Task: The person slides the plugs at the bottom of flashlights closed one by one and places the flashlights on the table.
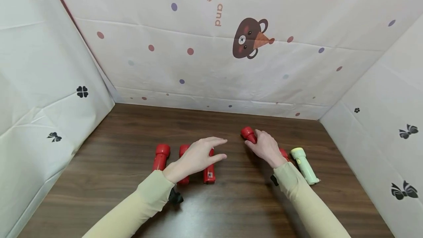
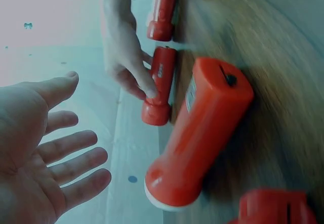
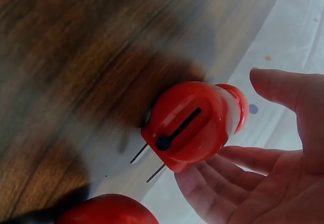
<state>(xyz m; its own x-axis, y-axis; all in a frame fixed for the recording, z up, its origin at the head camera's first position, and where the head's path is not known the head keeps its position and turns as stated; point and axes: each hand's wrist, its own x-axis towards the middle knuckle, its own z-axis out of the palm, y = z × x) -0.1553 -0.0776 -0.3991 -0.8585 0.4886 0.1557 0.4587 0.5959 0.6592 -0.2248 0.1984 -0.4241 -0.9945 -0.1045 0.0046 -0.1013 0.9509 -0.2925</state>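
My right hand (image 1: 267,146) is at a red flashlight (image 1: 248,134) lying toward the back of the table. In the right wrist view its fingers lie along the side of that flashlight (image 3: 202,143), and the thumb stands apart from it. Two thin metal prongs stick out from the flashlight's tail end. My left hand (image 1: 196,155) hovers with spread fingers, holding nothing, over red flashlights at the left. It partly covers the middle one (image 1: 183,150) and the right one (image 1: 209,173); the left one (image 1: 161,157) shows beside the wrist.
Another red flashlight (image 1: 284,153) lies partly hidden under the right wrist. To its right is a pale green flashlight (image 1: 305,166). Printed white sheets (image 1: 198,69) wall the brown wooden table (image 1: 211,216) at the back and both sides.
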